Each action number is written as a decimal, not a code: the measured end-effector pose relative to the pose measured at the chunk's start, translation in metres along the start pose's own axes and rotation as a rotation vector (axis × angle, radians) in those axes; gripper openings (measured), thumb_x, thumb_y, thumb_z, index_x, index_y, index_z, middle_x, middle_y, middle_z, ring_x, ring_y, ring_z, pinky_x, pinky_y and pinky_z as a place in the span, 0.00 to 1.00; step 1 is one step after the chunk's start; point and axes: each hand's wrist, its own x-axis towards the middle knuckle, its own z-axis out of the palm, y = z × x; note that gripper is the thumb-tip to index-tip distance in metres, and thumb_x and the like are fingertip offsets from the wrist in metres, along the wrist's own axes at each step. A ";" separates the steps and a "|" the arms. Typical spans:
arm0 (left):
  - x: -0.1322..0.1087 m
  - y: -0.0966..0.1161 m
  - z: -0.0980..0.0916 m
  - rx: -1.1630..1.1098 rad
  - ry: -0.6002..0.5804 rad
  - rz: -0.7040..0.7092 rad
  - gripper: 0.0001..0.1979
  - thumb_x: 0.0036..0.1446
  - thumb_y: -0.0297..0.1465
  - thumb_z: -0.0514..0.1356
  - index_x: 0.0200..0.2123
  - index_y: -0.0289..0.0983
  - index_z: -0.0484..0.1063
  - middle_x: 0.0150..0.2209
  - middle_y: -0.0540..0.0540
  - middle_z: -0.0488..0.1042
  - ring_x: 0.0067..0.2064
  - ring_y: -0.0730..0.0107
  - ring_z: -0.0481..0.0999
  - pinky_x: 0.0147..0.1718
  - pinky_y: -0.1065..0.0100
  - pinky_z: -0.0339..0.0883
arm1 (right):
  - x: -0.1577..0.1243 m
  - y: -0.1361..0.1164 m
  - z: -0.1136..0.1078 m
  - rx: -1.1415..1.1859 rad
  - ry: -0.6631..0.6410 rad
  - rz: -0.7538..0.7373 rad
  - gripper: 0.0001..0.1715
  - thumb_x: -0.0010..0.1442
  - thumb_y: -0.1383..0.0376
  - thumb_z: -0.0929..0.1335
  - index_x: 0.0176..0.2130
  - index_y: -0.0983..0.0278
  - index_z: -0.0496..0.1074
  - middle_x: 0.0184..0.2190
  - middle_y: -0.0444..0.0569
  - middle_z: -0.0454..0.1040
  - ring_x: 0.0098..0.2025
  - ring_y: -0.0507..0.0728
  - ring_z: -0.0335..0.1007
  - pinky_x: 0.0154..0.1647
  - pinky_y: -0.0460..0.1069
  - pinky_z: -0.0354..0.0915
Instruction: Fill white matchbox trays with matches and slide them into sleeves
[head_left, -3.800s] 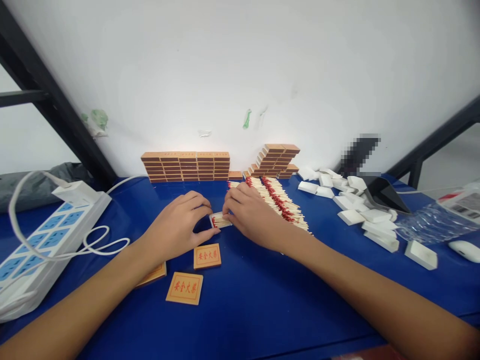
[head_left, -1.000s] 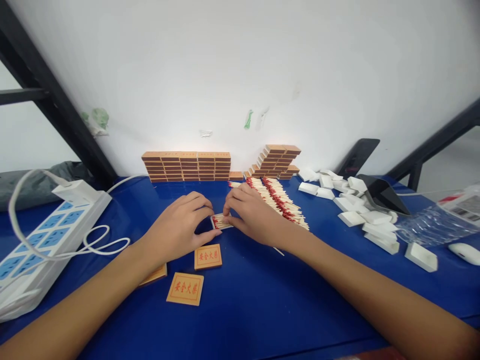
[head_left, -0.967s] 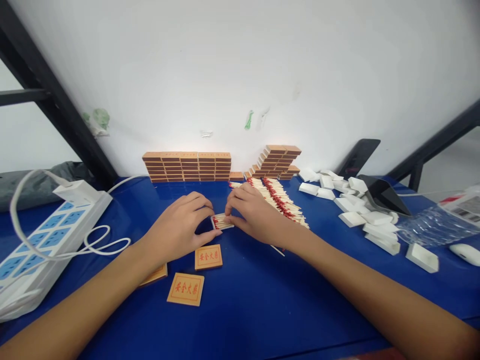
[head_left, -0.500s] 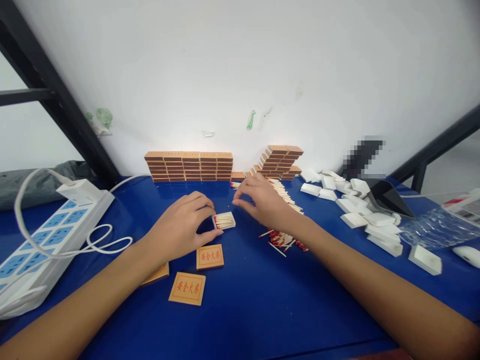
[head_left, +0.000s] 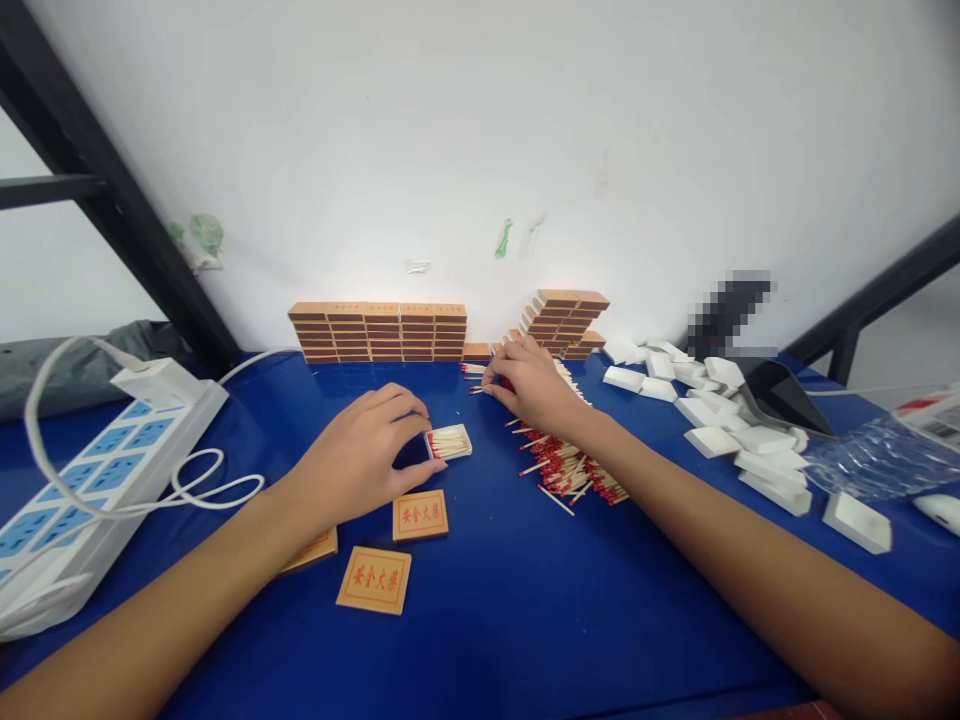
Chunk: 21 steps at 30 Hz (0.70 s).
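My left hand (head_left: pixel 360 455) rests on the blue table (head_left: pixel 480 620) with its fingers curled round the left end of a small white matchbox tray (head_left: pixel 448 441) filled with red-tipped matches. My right hand (head_left: pixel 529 385) lies farther back on the pile of loose matches (head_left: pixel 570 468), fingers pinched among the sticks; what they hold is hidden. Two orange matchbox sleeves (head_left: pixel 420 515) (head_left: pixel 373 579) lie flat in front of my left hand, and a third (head_left: pixel 311 548) shows partly under my wrist.
Stacks of orange matchboxes (head_left: pixel 379 332) (head_left: pixel 562 322) stand along the white wall. Several empty white trays (head_left: pixel 739 440) are scattered at the right, beside a dark stand (head_left: pixel 780 395) and clear plastic wrap (head_left: pixel 874 452). A white power strip (head_left: pixel 90 480) with its cable lies at the left.
My right hand has left the tray and moved back and right onto the match pile, scattering some matches. My left hand still holds the tray in the same place.
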 end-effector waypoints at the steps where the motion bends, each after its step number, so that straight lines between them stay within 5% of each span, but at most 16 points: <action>1: 0.000 0.000 0.000 0.003 -0.001 0.000 0.15 0.65 0.41 0.69 0.43 0.34 0.81 0.46 0.40 0.80 0.51 0.54 0.77 0.51 0.52 0.75 | 0.000 0.000 0.001 0.003 0.001 0.001 0.05 0.69 0.66 0.71 0.40 0.62 0.79 0.45 0.55 0.76 0.56 0.69 0.64 0.56 0.61 0.62; 21: 0.000 0.000 -0.002 -0.003 -0.005 -0.004 0.13 0.65 0.40 0.68 0.42 0.35 0.80 0.46 0.40 0.80 0.51 0.53 0.77 0.51 0.53 0.74 | -0.015 -0.024 -0.016 -0.124 -0.122 -0.110 0.10 0.73 0.64 0.67 0.40 0.65 0.76 0.46 0.60 0.75 0.51 0.67 0.64 0.50 0.59 0.59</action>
